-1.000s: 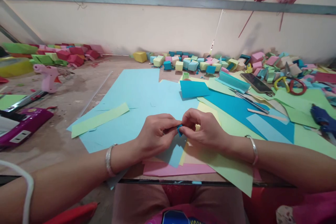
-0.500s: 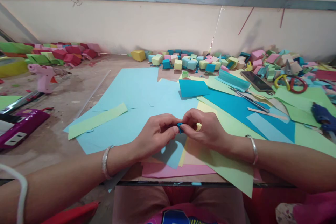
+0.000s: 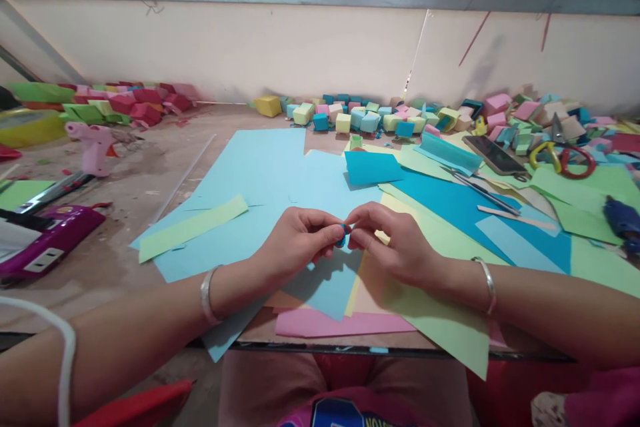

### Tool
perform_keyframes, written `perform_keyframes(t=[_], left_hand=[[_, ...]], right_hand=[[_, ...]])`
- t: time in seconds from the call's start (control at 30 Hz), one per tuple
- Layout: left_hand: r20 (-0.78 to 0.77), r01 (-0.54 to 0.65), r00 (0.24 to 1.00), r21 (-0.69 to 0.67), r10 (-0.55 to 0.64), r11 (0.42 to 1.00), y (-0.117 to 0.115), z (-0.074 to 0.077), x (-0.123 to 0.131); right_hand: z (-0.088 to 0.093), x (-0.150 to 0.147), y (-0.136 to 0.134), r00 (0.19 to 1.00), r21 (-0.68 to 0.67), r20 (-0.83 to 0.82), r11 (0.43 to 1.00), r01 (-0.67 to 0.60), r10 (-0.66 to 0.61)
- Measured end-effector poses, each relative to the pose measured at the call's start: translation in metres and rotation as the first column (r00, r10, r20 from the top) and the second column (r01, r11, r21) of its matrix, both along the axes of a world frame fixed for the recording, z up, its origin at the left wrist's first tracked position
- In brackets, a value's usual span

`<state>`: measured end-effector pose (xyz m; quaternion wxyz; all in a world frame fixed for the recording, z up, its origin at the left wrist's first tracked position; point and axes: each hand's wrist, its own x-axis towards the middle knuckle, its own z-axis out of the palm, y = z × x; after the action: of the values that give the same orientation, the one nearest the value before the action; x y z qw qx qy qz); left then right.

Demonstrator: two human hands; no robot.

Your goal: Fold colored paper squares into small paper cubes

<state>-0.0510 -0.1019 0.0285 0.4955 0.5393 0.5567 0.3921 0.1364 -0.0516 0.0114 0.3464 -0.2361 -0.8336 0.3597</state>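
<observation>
A small piece of folded blue paper (image 3: 342, 239) is pinched between the thumb and forefinger of my left hand (image 3: 297, 240). From the other side, the bent forefinger and thumb of my right hand (image 3: 403, 243) close on its right edge. The fingers cover most of the piece, so its full shape is hidden. Both hands are just above overlapping sheets, among them a large light blue sheet (image 3: 265, 167) and a yellow-green sheet (image 3: 435, 307). A pale green paper strip (image 3: 195, 227) lies left of my left hand.
Small paper cubes (image 3: 370, 121) line the wall. At right lie tweezers (image 3: 487, 192), a phone (image 3: 494, 155), scissors (image 3: 563, 159) and a dark blue glue gun (image 3: 623, 220). A pink glue gun (image 3: 95, 147) and a purple power strip (image 3: 55, 237) are at left.
My fingers have shifted on the blue paper: the left hand now holds more of it, and the right thumb and forefinger have loosened slightly. The view has moved a little.
</observation>
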Motion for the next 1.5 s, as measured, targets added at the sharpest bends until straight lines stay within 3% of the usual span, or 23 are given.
perform_keyframes(t=[0.07, 0.17, 0.23, 0.3, 0.4, 0.6, 0.77, 0.83, 0.9, 1.0, 1.07, 1.13, 1.23, 1.33, 1.43, 1.5], left_hand=[[0.071, -0.015, 0.997, -0.026, 0.017, 1.000, 0.001, -0.002, 0.000], [0.162, -0.012, 0.986, -0.072, 0.024, 0.997, 0.002, -0.003, 0.000], [0.198, 0.016, 0.980, -0.092, 0.003, 0.996, 0.002, -0.003, 0.001], [0.225, 0.035, 0.974, -0.098, -0.012, 0.995, 0.002, -0.002, 0.002], [0.272, 0.042, 0.962, -0.096, -0.015, 0.994, 0.001, -0.001, 0.003], [0.309, 0.040, 0.951, -0.092, -0.009, 0.995, 0.001, -0.001, 0.003], [0.201, 0.008, 0.980, -0.075, 0.007, 0.997, -0.001, 0.002, 0.006], [0.160, -0.001, 0.987, -0.077, 0.013, 0.997, -0.002, 0.002, 0.008], [0.129, -0.005, 0.992, -0.074, 0.015, 0.997, -0.003, 0.002, 0.009], [0.086, -0.001, 0.996, -0.074, 0.008, 0.997, -0.003, 0.001, 0.010], [0.059, 0.001, 0.998, -0.080, 0.004, 0.997, -0.003, -0.001, 0.010], [0.033, 0.003, 0.999, -0.078, -0.001, 0.997, -0.003, -0.002, 0.009], [0.033, 0.016, 0.999, -0.082, -0.013, 0.997, -0.003, -0.003, 0.009], [0.070, 0.040, 0.997, -0.093, -0.034, 0.995, -0.004, -0.003, 0.008], [0.046, 0.099, 0.994, -0.058, -0.097, 0.993, -0.003, -0.003, 0.006], [0.023, 0.117, 0.993, -0.043, -0.116, 0.992, -0.001, -0.003, 0.005]], right_hand=[[-0.001, 0.000, 0.000, 0.997, 0.320, 0.046, 0.946, 0.044, -0.062], [-0.001, 0.001, 0.002, 0.987, 0.713, 0.089, 0.701, 0.029, -0.131], [0.001, 0.002, 0.004, 0.984, 0.828, 0.076, 0.559, 0.026, -0.159], [0.003, 0.003, 0.005, 0.985, 0.879, 0.059, 0.477, 0.025, -0.161], [0.006, 0.004, 0.006, 0.987, 0.897, 0.093, 0.442, -0.025, -0.132], [0.004, 0.005, 0.009, 0.983, 0.860, 0.128, 0.508, -0.044, -0.133], [0.005, 0.008, 0.009, 0.989, 0.898, 0.112, 0.437, -0.057, -0.100], [0.005, 0.008, 0.009, 0.989, 0.885, 0.120, 0.460, -0.069, -0.082], [0.003, 0.005, 0.008, 0.988, 0.841, 0.131, 0.538, -0.064, -0.087], [0.001, 0.000, 0.007, 0.992, 0.682, 0.082, 0.732, 0.013, -0.093], [0.001, -0.004, 0.004, 0.995, 0.474, 0.047, 0.878, 0.060, -0.093], [0.004, -0.006, 0.002, 0.993, 0.241, 0.059, 0.967, 0.084, -0.101], [0.006, -0.006, 0.001, 0.987, 0.001, 0.101, 0.992, 0.123, -0.122], [0.003, -0.004, 0.003, 0.991, -0.139, 0.089, 0.984, 0.114, -0.102], [0.000, -0.002, 0.006, 0.994, -0.174, 0.072, 0.980, 0.096, -0.085], [0.000, -0.001, 0.008, 0.993, -0.112, 0.078, 0.989, 0.093, -0.085]])
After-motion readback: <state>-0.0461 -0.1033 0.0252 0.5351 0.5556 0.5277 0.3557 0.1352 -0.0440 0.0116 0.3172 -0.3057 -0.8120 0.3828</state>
